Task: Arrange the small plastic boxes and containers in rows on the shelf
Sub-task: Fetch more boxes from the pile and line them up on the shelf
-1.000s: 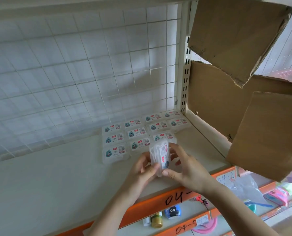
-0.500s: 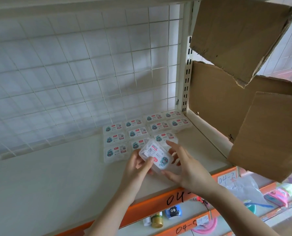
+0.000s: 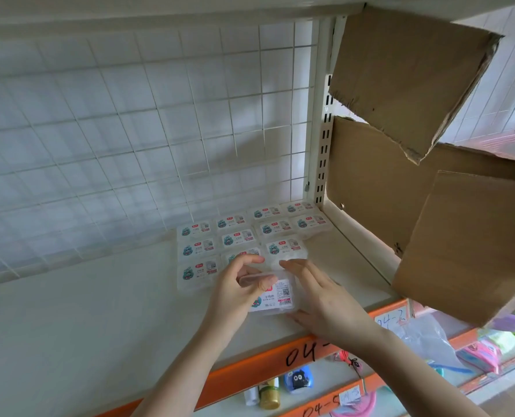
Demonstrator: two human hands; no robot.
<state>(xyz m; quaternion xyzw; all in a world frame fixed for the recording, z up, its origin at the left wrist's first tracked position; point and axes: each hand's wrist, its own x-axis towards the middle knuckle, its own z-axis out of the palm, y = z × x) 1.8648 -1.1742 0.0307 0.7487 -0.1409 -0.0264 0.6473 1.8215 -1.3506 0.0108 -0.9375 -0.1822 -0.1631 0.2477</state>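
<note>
Several small clear plastic boxes [image 3: 238,239] with teal-and-red labels lie flat in rows at the back right of the white shelf [image 3: 85,311]. One more clear box [image 3: 275,297] lies label-up near the front of the rows, between both hands. My left hand [image 3: 235,288] pinches its upper left edge with thumb and curled fingers. My right hand [image 3: 319,299] lies against the box's right side, fingers straight and thumb under its lower corner. The row box just behind my left hand is partly hidden.
A white wire grid [image 3: 145,130] backs the shelf. A cardboard box with open flaps [image 3: 430,176] fills the right side. The orange shelf edge [image 3: 268,362] bears handwritten "04-". Bottles and small toys stand on the shelves below.
The box was upright in both hands, then tilted flat. It now lies label-up low over the shelf at the front of the rows, and my right hand's fingers have straightened.
</note>
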